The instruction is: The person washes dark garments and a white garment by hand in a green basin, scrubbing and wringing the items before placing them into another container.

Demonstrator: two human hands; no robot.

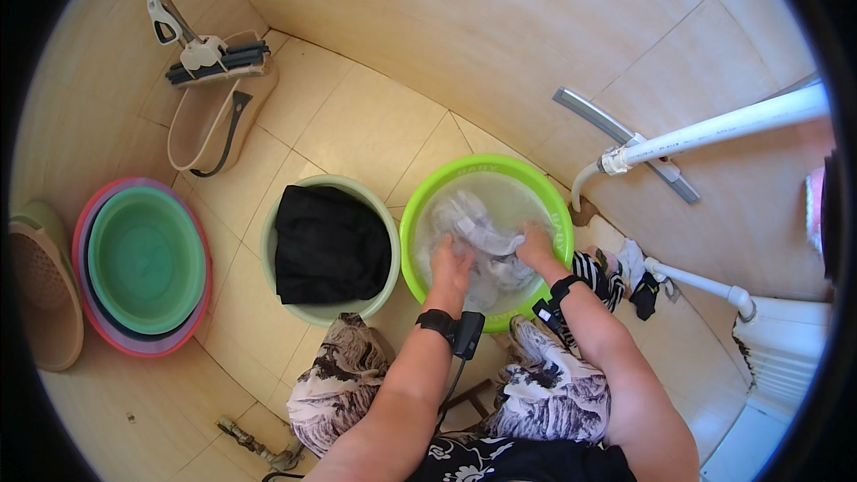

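Observation:
A bright green basin point(417, 283) stands on the floor in front of me, holding cloudy, sudsy water. In it lies a wet white garment point(470, 221), bunched up and partly under the surface. My left hand point(451, 266) is at the garment's near left side, its fingers curled against the fabric and partly hidden by suds. On the other side, my right hand point(536, 248) is closed on a raised fold of it. Straps with small black devices circle both wrists.
A pale green tub point(268, 254) with folded black cloth point(330, 245) sits left of the basin. Further left are stacked basins point(147, 259) and a mop bucket point(203, 129). Small clothes point(607, 277), a white pipe point(723, 129) and a squeegee point(594, 116) are on the right.

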